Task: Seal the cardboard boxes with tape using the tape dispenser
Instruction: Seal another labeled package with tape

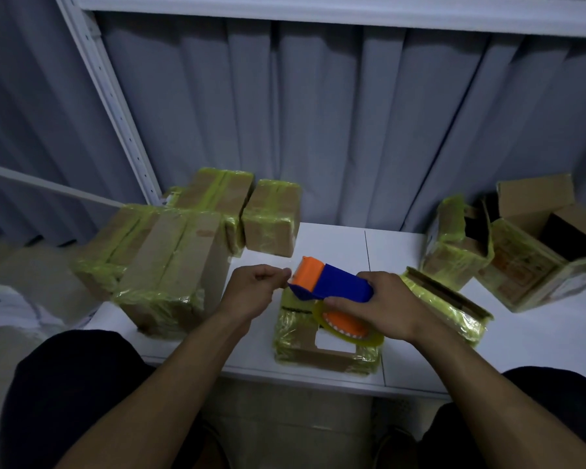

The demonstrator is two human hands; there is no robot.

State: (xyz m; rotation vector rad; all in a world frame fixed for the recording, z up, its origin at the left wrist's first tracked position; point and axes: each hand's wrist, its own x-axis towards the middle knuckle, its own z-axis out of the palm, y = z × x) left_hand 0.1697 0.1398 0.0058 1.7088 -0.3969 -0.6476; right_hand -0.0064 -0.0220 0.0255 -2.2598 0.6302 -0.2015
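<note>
While the right hand (386, 302) grips the blue and orange tape dispenser (332, 282) just above a small cardboard box (318, 357) at the front edge of the table (403, 252), the left hand (251, 292) curls its fingertips at the dispenser's orange tip; whether they pinch tape is unclear.

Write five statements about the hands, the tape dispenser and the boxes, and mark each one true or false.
1. The right hand grips the tape dispenser. True.
2. The left hand lies flat on the table. False: it is raised, with curled fingers pinched by the dispenser's orange front; whether they hold tape cannot be told.
3. The dispenser is over the nearest box. True.
4. The dispenser is red and green. False: it is blue and orange.
5. The far-right box is sealed shut. False: its flaps stand open.
</note>
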